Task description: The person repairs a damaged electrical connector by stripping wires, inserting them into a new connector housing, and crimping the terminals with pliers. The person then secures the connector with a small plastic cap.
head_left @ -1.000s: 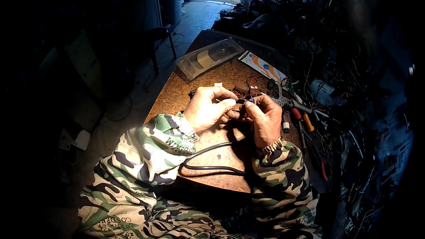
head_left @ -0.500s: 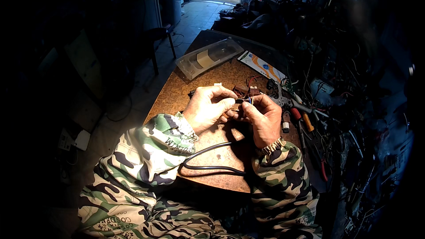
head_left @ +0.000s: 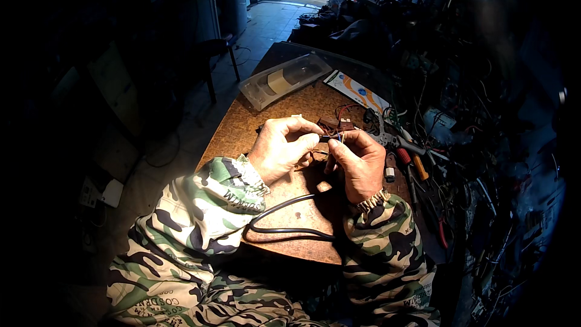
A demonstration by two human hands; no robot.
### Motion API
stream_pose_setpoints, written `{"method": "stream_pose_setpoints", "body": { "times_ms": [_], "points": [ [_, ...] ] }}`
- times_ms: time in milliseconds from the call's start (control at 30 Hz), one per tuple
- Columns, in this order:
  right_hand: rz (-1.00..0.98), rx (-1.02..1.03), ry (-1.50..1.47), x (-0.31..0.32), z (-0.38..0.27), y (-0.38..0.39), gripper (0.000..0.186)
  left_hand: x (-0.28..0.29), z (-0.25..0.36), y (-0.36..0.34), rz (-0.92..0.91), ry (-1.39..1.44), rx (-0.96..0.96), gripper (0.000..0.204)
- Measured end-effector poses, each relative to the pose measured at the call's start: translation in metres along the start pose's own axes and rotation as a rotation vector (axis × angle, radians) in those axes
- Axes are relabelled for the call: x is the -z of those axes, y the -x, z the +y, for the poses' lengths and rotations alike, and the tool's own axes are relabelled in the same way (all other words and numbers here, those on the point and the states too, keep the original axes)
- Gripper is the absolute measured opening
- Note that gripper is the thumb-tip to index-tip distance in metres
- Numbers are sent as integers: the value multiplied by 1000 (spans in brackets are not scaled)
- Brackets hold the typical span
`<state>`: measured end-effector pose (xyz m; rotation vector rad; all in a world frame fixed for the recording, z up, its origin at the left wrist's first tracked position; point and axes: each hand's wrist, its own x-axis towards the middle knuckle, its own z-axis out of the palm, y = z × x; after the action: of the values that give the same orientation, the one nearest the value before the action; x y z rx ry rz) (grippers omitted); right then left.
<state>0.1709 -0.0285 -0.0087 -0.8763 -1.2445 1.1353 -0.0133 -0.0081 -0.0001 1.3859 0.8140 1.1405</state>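
Over the middle of the workbench (head_left: 224,142) my two hands meet fingertip to fingertip. My left hand (head_left: 279,148) pinches one end of a small dark wire (head_left: 325,137) between thumb and forefinger. At the other side, my right hand (head_left: 362,166) closes thumb and forefinger on thin wires, one of them blue (head_left: 340,137). How the wires join is too small to make out. A thick black cable (head_left: 284,230) loops on the board below my hands. Just beyond the fingers lies a brown block (head_left: 345,125) with red wires.
A clear plastic tray (head_left: 257,94) lies at the far end, beside a white and orange card (head_left: 360,91). To the right are grey-handled pliers (head_left: 408,144), a red-handled tool (head_left: 403,157) and an orange-handled tool (head_left: 420,168). Tangled wires crowd the right side. A stool (head_left: 212,48) stands far left.
My fingertips have drawn slightly apart, baring more of the dark wire between them. My left hand has shifted slightly left; the things on the bench stay put.
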Motion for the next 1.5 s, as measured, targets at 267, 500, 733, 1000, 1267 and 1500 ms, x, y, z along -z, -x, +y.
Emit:
{"method": "stream_pose_setpoints", "body": {
  "times_ms": [267, 500, 733, 1000, 1267, 1500],
  "points": [
    [10, 30, -62, 0, 5, 0, 10, -3, 4, 1, -5, 104, 14, 18],
    [-2, 19, -21, 0, 3, 0, 10, 0, 1, 0, -37, 151, 10, 19],
    [-5, 21, -6, 5, 3, 1, 8, -5, -1, -3, -56, 180, 29, 19],
    [-37, -23, 13, 1, -2, 1, 9, 0, 0, 0, -55, 175, 28, 18],
    [-31, -23, -17, 0, -3, 1, 8, -1, 4, 0, -68, 138, 30, 18],
    [-62, -23, -43, -4, -2, 0, 8, 4, 8, 4, -50, 99, 24, 17]
  ]
}}
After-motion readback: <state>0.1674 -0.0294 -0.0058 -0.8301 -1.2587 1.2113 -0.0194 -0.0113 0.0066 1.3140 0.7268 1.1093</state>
